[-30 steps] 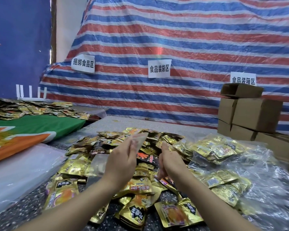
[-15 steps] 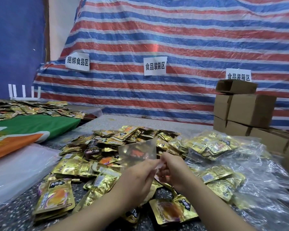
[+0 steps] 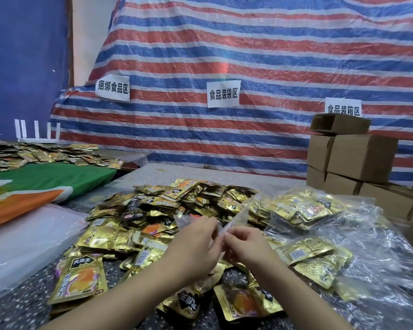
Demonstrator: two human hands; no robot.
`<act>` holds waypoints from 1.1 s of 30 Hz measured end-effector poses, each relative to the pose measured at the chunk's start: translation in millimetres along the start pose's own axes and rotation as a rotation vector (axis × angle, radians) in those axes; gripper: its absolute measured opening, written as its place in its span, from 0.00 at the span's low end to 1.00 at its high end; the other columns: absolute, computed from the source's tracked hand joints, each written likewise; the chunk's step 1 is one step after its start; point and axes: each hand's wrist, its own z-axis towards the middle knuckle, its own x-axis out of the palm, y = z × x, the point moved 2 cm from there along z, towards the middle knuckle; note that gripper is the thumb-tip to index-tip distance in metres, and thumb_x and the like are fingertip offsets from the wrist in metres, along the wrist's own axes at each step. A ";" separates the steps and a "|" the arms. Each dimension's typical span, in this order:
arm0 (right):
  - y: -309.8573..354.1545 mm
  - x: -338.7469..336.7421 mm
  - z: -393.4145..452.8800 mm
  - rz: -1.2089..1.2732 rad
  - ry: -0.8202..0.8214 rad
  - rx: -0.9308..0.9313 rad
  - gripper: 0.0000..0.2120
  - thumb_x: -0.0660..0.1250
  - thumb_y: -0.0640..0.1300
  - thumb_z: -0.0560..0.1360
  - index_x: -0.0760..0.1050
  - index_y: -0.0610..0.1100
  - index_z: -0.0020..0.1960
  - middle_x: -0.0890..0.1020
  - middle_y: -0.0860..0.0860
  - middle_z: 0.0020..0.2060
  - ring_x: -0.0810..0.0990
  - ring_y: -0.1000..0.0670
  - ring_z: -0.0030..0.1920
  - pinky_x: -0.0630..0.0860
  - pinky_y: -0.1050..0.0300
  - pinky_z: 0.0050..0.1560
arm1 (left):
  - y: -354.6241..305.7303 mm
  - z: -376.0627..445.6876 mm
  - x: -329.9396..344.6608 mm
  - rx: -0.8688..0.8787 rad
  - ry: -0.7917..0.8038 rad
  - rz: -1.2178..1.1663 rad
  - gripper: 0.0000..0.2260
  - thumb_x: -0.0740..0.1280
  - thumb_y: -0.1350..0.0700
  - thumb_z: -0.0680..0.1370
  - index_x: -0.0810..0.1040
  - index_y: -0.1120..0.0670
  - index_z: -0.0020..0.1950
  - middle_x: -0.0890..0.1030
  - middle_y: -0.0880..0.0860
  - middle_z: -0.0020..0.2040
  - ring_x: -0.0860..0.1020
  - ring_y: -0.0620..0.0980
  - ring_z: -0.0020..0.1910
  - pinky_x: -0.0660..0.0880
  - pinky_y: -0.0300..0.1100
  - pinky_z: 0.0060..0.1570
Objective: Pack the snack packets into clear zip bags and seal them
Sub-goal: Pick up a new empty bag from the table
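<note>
Both hands meet over the packet pile on the table. The left hand and right hand pinch the near edge of an empty clear bag, fingers curled on it; the bag rises away from them, tilted, equally near both. Packets read "大魔王"; the sign behind the pile reads "食品装袋区".

Gold snack packets with orange and black print are heaped on a dark, white-speckled table. Behind hangs a red, blue and white striped tarp; brown cardboard boxes and a green-and-orange cloth flank the heap
</note>
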 end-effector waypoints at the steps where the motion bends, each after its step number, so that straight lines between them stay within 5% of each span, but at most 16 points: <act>1: -0.5 -0.1 0.2 -0.002 -0.016 -0.004 0.15 0.65 0.37 0.80 0.81 0.42 0.36 0.80 0.48 0.29 0.78 0.51 0.30 0.75 0.59 0.34 | -1.1 0.3 -0.1 0.003 0.022 0.012 0.12 0.58 0.45 0.82 0.62 0.42 0.39 0.69 0.43 0.41 0.69 0.41 0.38 0.69 0.42 0.38; 7: -3.8 0.6 1.9 0.141 -0.068 0.035 0.04 0.66 0.34 0.79 0.74 0.37 0.45 0.82 0.46 0.29 0.82 0.50 0.30 0.80 0.58 0.34 | -3.8 3.4 0.9 -0.025 0.113 -0.014 0.11 0.56 0.43 0.82 0.65 0.46 0.42 0.72 0.45 0.42 0.72 0.44 0.40 0.72 0.45 0.41; 20: 5.7 -14.3 -11.6 0.224 0.244 -0.007 0.08 0.64 0.39 0.81 0.78 0.38 0.46 0.81 0.44 0.37 0.81 0.48 0.39 0.78 0.53 0.45 | -0.2 7.0 -7.7 0.036 0.313 -0.138 0.12 0.54 0.42 0.83 0.68 0.45 0.44 0.74 0.44 0.41 0.71 0.40 0.38 0.66 0.39 0.37; 26: 10.8 -17.6 -14.4 0.114 0.214 -0.039 0.10 0.63 0.38 0.82 0.78 0.38 0.43 0.81 0.46 0.34 0.80 0.50 0.36 0.78 0.56 0.43 | -4.6 5.1 -10.8 0.058 0.214 0.032 0.12 0.59 0.39 0.80 0.68 0.45 0.43 0.75 0.43 0.39 0.72 0.41 0.38 0.66 0.41 0.34; 33: 8.6 -23.1 -21.6 0.225 0.285 -0.027 0.09 0.67 0.43 0.76 0.77 0.36 0.46 0.79 0.43 0.37 0.79 0.48 0.38 0.79 0.54 0.45 | -10.5 5.9 -9.5 0.039 0.298 -0.188 0.08 0.61 0.47 0.82 0.75 0.49 0.47 0.77 0.45 0.40 0.72 0.41 0.36 0.71 0.41 0.37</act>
